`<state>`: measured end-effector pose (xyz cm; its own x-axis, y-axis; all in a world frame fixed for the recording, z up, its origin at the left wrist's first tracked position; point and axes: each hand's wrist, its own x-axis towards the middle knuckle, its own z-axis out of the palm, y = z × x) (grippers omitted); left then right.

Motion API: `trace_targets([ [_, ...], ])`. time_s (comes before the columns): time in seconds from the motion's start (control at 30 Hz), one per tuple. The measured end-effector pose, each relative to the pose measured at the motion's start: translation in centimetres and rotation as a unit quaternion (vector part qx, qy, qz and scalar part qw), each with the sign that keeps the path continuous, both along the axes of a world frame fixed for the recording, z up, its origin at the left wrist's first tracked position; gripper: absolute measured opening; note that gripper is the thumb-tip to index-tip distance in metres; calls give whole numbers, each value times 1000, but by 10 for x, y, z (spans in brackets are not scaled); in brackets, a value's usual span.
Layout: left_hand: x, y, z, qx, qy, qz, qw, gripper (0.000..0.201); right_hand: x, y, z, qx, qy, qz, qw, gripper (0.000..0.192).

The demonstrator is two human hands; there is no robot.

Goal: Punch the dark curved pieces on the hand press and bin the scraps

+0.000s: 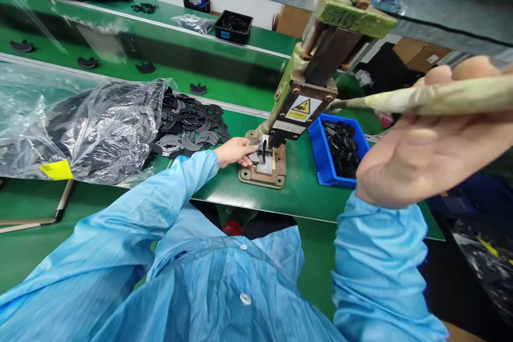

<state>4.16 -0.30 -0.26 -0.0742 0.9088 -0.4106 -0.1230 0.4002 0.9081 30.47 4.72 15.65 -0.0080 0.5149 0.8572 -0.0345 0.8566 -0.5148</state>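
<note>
While gripping the lever (425,99) (wrapped), right hand (420,155); left hand (236,150) pinching a black part (262,150) under the press (298,107).

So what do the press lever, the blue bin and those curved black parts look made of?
Press lever: looks wrapped in beige tape or cloth, matte and wrinkled; the core is hidden. Blue bin: likely moulded plastic, smooth and evenly coloured. Curved black parts: thin, flat, dull black, perhaps plastic or rubber; cannot tell which.
</note>
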Motion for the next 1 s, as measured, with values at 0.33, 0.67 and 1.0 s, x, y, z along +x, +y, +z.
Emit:
trace_targets([
  [0.33, -13, -81, 32, 107, -30, -75, 991, 56, -22, -54, -143, -130, -278, 79, 949, 36],
  [0.67, 11, -99, 34, 94, 3, -136, 986, 54, -27, -79, -151, -120, -320, 102, 934, 14],
  [1.0, 30, -108, 52, 328, 349, -33, 877, 25, -18, -84, -155, -90, -308, 92, 943, 10],
])
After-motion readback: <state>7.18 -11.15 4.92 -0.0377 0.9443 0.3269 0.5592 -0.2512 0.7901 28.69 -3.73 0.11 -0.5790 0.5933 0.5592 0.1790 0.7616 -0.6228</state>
